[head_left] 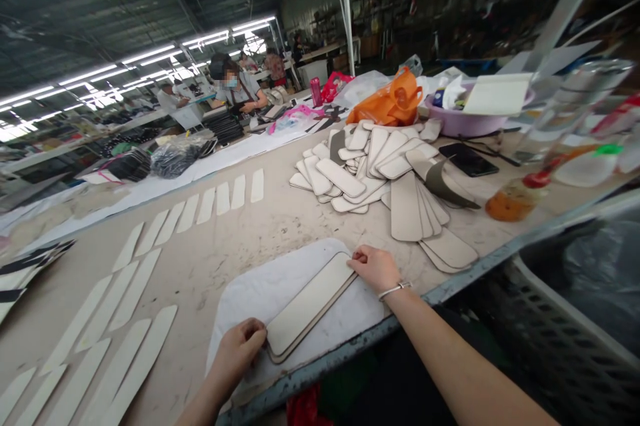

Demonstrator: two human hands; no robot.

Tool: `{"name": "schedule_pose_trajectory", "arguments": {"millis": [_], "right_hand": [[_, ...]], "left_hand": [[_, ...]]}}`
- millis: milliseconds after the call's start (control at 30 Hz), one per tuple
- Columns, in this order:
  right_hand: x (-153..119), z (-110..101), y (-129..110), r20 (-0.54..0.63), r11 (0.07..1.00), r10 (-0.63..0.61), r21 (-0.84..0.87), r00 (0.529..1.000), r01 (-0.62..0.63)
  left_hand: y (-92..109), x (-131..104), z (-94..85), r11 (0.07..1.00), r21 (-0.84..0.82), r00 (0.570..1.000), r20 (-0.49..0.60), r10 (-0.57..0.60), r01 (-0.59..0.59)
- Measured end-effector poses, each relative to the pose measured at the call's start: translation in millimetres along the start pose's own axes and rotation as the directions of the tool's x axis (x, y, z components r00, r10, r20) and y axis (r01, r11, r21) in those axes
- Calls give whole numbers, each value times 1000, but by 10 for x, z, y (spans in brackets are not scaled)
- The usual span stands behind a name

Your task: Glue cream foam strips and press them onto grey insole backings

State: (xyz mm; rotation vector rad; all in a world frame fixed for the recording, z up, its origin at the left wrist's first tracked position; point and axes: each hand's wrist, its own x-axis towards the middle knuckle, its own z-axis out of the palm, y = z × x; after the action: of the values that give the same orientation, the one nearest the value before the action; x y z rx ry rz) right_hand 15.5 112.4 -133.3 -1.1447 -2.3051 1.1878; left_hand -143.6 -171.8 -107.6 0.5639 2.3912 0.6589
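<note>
A long cream panel with rounded corners (313, 299) lies over a second piece of similar shape, whose edge shows below it. Both rest on a white sheet (240, 299) at the table's near edge. My right hand (376, 267) pinches the far right corner of the top panel between thumb and fingers. At the opposite end my left hand (243, 346) has its fingers curled in, the thumb and forefinger closed at the panel's left corner. Beyond my right hand is a loose heap of similar cream and grey panels (345, 176).
Rows of pale strips (125, 286) lie on the table to the left. At the right are a black phone (469, 159), a bottle of amber liquid (515, 199) and a purple basin (465, 123). An orange bag (390, 103) sits behind the heap. Across the table a person (240, 89) works.
</note>
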Motion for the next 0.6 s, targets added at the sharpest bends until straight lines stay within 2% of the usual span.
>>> {"name": "schedule_pose_trajectory", "arguments": {"millis": [167,433,533,600], "right_hand": [[5,8,2,8,999,-9,-38,1000,10],[-9,31,4,21,994,-36,-100,999,38],[-2,43,13,19,991,-30,-132,999,32],[2,48,18,25,989,-27,-147,999,30]], "left_hand": [[16,-15,-25,1000,-12,1000,27,5,-4],[40,-98,-94,985,-173,994,110,11,8],[40,-102,-96,991,-135,993,121,12,4],[39,-91,-85,998,-63,996,83,12,-7]]}}
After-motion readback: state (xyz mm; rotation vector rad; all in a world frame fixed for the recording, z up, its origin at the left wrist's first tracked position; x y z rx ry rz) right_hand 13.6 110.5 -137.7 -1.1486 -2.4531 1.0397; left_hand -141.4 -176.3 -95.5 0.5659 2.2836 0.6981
